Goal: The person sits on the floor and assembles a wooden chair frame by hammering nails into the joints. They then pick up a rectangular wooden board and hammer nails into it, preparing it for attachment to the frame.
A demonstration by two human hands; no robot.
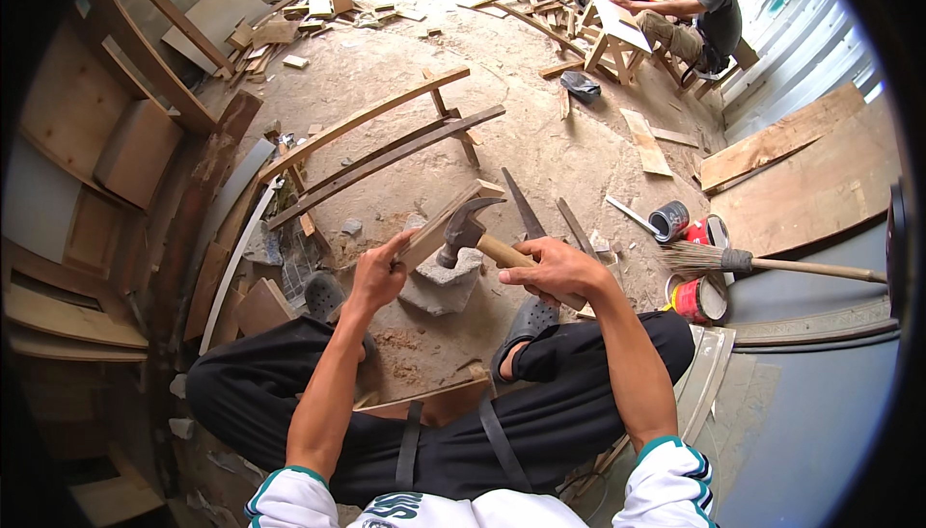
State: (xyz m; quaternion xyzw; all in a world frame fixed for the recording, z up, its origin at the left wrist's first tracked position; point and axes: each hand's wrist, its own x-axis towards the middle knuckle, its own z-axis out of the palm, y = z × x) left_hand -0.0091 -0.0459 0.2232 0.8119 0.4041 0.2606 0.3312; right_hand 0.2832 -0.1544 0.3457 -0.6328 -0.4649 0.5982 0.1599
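My right hand [555,272] is closed round the wooden handle of a claw hammer [468,229], its dark metal head pointing left in front of me. My left hand [381,272] grips a short strip of wood [439,224] that slants away to the upper right, partly behind the hammer head. Below them a rough grey stone block [444,282] sits on the ground between my feet. The hammer head appears just above the block and close to the wood; whether it touches either, I cannot tell.
A hand saw blade [523,205] lies just beyond the stone. Farther off stands a wooden frame [386,142]. At right are paint cans [668,219], a broom [714,258] and boards [801,171]. A seated person [709,17] works at a small table [617,22]. Wood scraps [289,27] litter the back.
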